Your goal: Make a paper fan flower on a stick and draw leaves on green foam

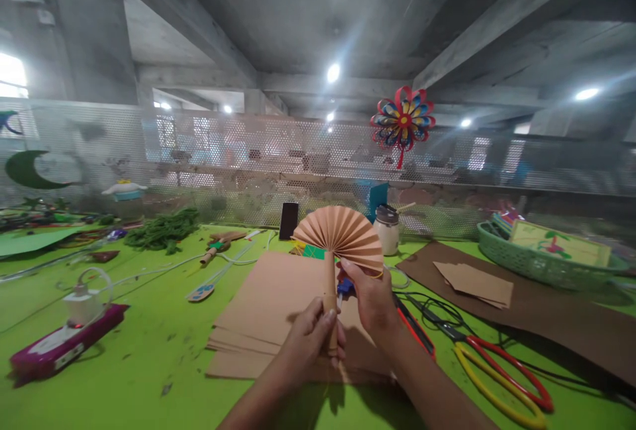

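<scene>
A pleated brown paper fan (340, 228) is spread into a half-round above a rolled paper handle (329, 274). My left hand (314, 330) wraps its fingers and thumb round the lower part of that handle. On the fan's lower right side, my right hand (370, 297) pinches the paper near the pleats' base. Beneath both hands lies a stack of brown paper sheets (268, 291). Something blue (345, 286) shows behind the handle, partly hidden by my right hand.
To the right lie scissors (477, 344) with red and yellow handles, dark brown paper (561, 330), small card pieces (474, 283) and a green basket (546, 268). A lidded jar (387, 230) and phone (289, 220) stand behind. A power strip (69, 340) is at left.
</scene>
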### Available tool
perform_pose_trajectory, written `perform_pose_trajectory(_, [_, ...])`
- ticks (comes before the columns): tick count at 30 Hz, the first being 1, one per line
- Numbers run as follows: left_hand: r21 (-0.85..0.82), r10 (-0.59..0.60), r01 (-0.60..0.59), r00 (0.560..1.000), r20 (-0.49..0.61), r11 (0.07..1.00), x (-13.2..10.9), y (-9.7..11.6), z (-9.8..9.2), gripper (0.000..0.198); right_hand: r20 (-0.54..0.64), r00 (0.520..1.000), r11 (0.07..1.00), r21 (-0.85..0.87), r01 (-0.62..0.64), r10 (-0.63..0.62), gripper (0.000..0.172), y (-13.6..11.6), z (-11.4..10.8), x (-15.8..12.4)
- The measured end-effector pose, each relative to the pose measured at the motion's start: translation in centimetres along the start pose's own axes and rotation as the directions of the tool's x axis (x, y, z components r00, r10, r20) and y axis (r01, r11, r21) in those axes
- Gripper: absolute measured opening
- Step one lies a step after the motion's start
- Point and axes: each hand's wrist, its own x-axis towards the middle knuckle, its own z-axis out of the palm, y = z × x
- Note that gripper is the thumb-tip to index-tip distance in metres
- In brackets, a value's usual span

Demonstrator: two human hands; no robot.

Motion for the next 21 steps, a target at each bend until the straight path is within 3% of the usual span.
perform_pose_trajectory(5, [-0.017, 0.001, -0.001, 1.000, -0.004, 1.000, 0.1, -0.3, 0.0, 0.053, 0.016, 1.000, 1.000, -0.005, -0.017, 0.017, 0.025, 0.2, -0.1, -0.5])
perform_pose_trajectory(12, [-0.046, 0.010, -0.008, 0.999, 0.045, 0.999, -0.1, 0.1, 0.0, 0.051, 0.018, 0.998, 0.998, -0.005, 0.059, -0.059, 0.025, 0.3, -0.6, -1.3])
perform_pose_trajectory(15, [-0.036, 0.022, -0.020, 0.998, 0.055, 0.999, -0.4, 0.5, -0.2, 0.045, 0.035, 0.995, 0.995, 0.021, 0.096, -0.097, 0.026, -0.4, -1.0, -1.2])
perform_pose_trajectory(21, [0.002, 0.055, -0.055, 0.996, 0.070, 0.998, -0.5, 0.5, -0.1, 0.045, 0.052, 0.976, 0.977, -0.013, 0.213, -0.212, 0.012, -3.0, -3.1, 0.1])
